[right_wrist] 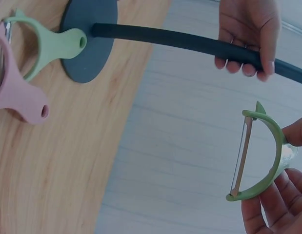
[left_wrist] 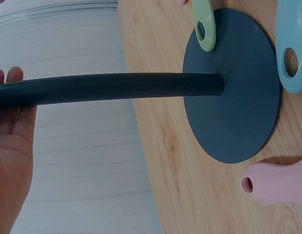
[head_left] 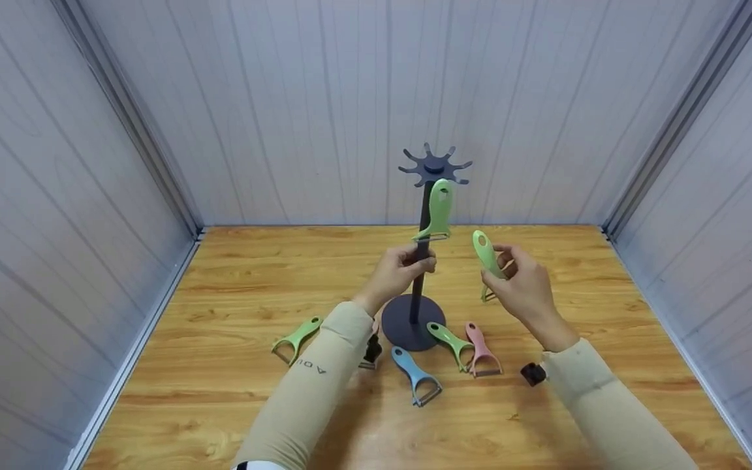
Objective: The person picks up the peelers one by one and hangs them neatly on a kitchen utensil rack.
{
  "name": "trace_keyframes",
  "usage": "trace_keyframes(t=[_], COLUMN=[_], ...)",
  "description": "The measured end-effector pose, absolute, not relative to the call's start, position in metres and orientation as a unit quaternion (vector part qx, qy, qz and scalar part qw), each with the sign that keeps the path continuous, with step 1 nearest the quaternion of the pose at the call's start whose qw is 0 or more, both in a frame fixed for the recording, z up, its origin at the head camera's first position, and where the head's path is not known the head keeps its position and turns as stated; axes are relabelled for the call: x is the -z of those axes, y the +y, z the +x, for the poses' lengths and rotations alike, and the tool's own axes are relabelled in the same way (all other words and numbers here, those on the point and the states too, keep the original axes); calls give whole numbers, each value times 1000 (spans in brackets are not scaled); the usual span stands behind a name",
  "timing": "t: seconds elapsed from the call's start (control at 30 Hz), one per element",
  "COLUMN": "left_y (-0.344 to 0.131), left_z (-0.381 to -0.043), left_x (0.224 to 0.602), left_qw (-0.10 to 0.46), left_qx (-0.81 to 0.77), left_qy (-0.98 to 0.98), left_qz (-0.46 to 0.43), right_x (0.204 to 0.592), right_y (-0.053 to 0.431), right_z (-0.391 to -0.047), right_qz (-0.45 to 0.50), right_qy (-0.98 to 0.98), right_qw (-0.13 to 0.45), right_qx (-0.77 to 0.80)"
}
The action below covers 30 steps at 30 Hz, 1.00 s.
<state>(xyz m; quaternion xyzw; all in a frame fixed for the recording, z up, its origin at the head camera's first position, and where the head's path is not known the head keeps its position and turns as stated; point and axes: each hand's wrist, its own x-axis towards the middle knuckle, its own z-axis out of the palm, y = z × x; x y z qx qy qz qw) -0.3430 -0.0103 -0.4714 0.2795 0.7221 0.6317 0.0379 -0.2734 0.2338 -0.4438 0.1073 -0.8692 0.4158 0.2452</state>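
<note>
My left hand (head_left: 402, 271) grips the dark post (left_wrist: 121, 87) of an upright stand partway up, fingers curled round it. The stand's round base (head_left: 397, 326) rests on the table, and a ring of hooks (head_left: 433, 167) tops it. One green peeler (head_left: 440, 207) hangs from a front hook, blade down. To the right of the post, my right hand (head_left: 525, 287) pinches another green peeler (right_wrist: 275, 165) between thumb and fingers. Its holed handle end points up in the head view; the blade faces down.
Around the base lie a blue peeler (head_left: 412, 375), a green peeler (head_left: 451, 343) touching or near a pink peeler (head_left: 480, 352), and a green peeler (head_left: 297, 338) at left. My left forearm partly hides another pink peeler (head_left: 376, 325). Pale panels wall the wooden table (head_left: 232, 274).
</note>
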Motion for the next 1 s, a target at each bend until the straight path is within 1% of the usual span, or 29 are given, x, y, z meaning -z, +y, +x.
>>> trace_keyframes(t=[0.27,0.37,0.5,0.7,1.0], left_y=[-12,-15,-18,-21,-21], left_z=[-346,-340,-331,-329,-326], left_x=[474,462,448,447,447], left_qw=[62,81,87,98,96], left_qx=[-643,-646,-646,-648,-656], left_qy=[699,689,682,673,668], left_qz=[306,317,332,343,338], right_x=[432,429,426,421,422], right_y=[224,223,221,218,220], right_z=[-266,-265,-263,-260,-261], right_qz=[131,128,123,132,146], right_qy=[-855,-854,-851,-845,-841], right_qw=[266,271,273,283,299], right_qx=[-426,-425,-431,-434,-427])
